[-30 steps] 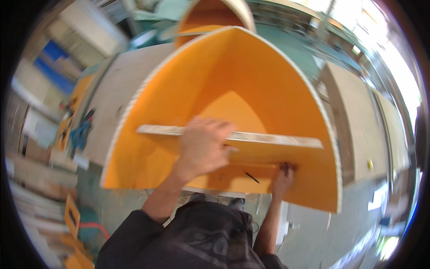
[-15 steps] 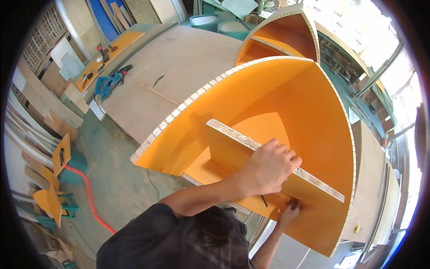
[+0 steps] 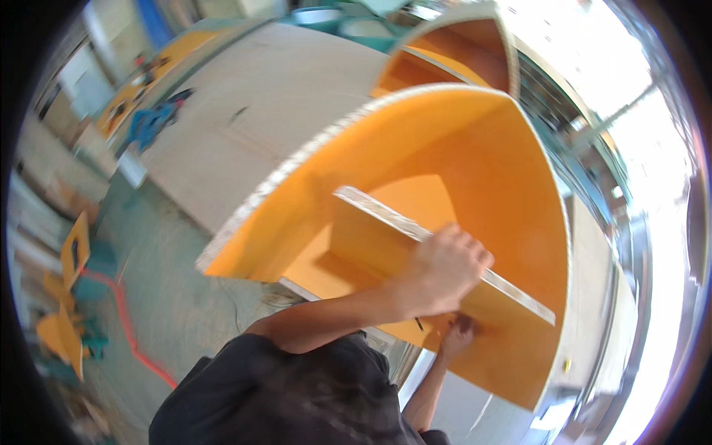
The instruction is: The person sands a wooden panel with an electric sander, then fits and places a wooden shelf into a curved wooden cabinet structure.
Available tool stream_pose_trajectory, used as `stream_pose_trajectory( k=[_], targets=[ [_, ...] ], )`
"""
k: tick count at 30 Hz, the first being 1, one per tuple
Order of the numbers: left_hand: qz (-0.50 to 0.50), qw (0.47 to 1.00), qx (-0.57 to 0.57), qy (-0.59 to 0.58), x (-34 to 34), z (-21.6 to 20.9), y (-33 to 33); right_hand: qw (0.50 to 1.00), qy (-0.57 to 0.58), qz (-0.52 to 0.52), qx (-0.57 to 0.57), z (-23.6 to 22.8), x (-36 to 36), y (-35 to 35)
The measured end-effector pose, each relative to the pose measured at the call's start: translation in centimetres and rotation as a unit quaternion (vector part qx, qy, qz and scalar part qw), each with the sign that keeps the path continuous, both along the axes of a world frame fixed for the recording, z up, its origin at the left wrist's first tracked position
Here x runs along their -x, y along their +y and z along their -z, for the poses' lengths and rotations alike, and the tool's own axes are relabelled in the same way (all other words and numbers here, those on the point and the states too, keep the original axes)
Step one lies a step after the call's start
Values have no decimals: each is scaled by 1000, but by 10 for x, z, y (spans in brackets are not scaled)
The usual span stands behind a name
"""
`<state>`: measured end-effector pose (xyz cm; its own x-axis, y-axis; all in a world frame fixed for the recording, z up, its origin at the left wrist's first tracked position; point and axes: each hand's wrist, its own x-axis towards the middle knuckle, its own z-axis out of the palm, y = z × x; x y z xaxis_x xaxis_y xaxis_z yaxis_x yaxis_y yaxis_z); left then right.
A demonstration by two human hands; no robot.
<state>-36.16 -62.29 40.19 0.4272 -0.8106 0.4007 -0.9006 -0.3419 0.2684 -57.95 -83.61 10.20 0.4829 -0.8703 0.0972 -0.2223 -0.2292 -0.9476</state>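
Observation:
Before me stands a pointed orange cabinet shell with curved sides and a pale, notched edge. An orange board with a raw, unfinished upper edge runs across its inside. My left hand is closed over that upper edge, fingers wrapped round it. Lower down, on the near side of the board, my right hand has its fingers curled against the orange surface; what they hold, if anything, is hidden and blurred. A thin black stick-like thing lies just left of the right hand.
A second orange shell stands behind. To the left is a broad wooden worktable with a blue power tool on its edge. A red coiled hose trails over the floor at left. Long boards lie at right.
My view has swung a little, so the whole scene sits further left and slightly higher, and is blurred. Both hands keep about the same places on the board.

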Motion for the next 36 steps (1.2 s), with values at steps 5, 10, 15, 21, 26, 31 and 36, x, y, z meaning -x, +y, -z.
stream_pose_trajectory(
  k=[5,10,15,21,26,31,36],
  targets=[
    [-10,999,3,45,-5,-14,12,1000,1,3,-8,47,1,-24],
    [-31,1000,2,2,-2,-9,8,999,-19,-4,39,2,-27,9],
    [-41,999,-25,-12,3,-19,0,996,79,11,42,62,-6,-8],
    [-53,997,-35,-33,4,-19,-5,996,76,24,40,76,15,9],
    [-62,996,-38,-57,6,-20,-10,999,50,-6,11,92,42,19],
    [-73,994,-43,-75,2,-16,-10,995,66,-23,65,82,40,24],
    [-60,996,-31,-64,-1,-12,-19,996,56,-26,70,82,52,17]
  ],
)
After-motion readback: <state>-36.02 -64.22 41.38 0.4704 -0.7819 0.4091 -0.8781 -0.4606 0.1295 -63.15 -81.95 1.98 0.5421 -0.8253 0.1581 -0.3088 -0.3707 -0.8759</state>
